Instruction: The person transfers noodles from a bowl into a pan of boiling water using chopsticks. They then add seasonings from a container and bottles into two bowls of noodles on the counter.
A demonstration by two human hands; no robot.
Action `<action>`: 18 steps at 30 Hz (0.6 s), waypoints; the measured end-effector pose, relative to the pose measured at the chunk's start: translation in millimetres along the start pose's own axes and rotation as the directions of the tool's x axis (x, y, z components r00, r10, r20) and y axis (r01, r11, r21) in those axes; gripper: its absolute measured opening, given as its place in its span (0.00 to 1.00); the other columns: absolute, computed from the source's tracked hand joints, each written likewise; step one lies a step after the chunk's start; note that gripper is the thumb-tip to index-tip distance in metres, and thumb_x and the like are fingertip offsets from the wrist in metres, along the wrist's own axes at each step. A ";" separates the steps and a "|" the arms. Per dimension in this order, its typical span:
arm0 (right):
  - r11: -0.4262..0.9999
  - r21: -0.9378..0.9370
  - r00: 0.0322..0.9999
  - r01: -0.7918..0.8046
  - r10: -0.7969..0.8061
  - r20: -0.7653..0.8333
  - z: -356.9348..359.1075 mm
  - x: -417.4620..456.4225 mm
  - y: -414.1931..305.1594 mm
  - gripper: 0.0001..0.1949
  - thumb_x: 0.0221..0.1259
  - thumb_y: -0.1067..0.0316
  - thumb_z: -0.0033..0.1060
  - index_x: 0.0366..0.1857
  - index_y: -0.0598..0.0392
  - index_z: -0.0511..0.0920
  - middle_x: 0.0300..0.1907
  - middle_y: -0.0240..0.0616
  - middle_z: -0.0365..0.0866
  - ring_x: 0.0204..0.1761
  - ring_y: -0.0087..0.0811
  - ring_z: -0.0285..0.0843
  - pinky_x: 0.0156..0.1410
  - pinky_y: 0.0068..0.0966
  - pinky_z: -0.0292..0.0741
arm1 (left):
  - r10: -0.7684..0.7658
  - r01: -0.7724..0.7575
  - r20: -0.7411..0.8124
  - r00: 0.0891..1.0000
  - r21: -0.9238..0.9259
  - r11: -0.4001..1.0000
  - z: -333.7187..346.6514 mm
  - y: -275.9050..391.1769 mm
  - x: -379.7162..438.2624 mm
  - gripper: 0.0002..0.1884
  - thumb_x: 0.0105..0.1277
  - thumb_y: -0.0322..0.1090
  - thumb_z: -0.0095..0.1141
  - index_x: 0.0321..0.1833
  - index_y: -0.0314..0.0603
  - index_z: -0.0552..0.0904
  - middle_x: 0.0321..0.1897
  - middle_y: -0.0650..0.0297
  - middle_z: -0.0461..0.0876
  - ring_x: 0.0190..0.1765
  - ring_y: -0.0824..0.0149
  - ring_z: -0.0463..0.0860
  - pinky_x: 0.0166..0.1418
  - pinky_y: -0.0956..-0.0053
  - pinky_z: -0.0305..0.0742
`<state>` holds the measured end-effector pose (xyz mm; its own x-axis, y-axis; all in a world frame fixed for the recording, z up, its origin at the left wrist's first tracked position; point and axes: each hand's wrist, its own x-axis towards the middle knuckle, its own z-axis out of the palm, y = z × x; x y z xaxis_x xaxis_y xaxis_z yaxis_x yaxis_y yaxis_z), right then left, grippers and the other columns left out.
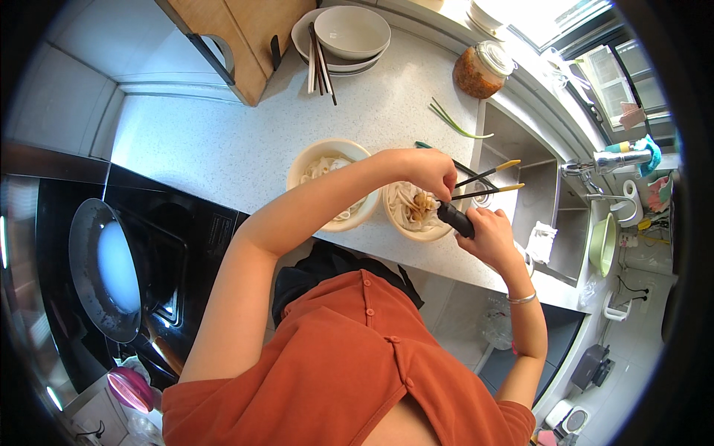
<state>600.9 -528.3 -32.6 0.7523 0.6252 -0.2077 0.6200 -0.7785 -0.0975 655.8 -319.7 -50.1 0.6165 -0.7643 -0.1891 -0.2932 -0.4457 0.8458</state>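
Observation:
My left hand is closed above the right-hand bowl of noodles. A pair of black chopsticks with yellow ends sticks out to the right from its fingers. The lower ends of the chopsticks are hidden. My right hand grips a thick black handle slanting over this bowl's right rim; what it carries is hard to make out. White noodles with brown topping lie in the bowl. Beside it, a second bowl of noodles is partly covered by my left forearm.
A wok holding cloudy liquid sits on the black cooktop at left. Stacked bowls with chopsticks, green scallion stalks and a jar of reddish food stand farther back. The steel sink and faucet are right.

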 end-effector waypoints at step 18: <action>0.260 0.929 0.961 0.264 -0.155 -0.230 -98.8 13.8 -23.6 0.09 0.43 0.73 0.57 0.30 0.59 0.71 0.27 0.29 0.73 0.31 0.19 0.69 0.38 0.18 0.68 | 0.686 -0.182 -0.664 0.299 0.666 0.724 -38.7 128.3 -67.7 0.10 0.52 0.39 0.58 0.33 0.42 0.77 0.20 0.64 0.72 0.25 0.65 0.71 0.34 0.72 0.64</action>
<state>618.6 -495.9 63.0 0.6776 0.7344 0.0391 0.1533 -0.0889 -0.9842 604.7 -307.1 90.5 0.4684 -0.2250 0.8544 -0.8106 -0.4940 0.3143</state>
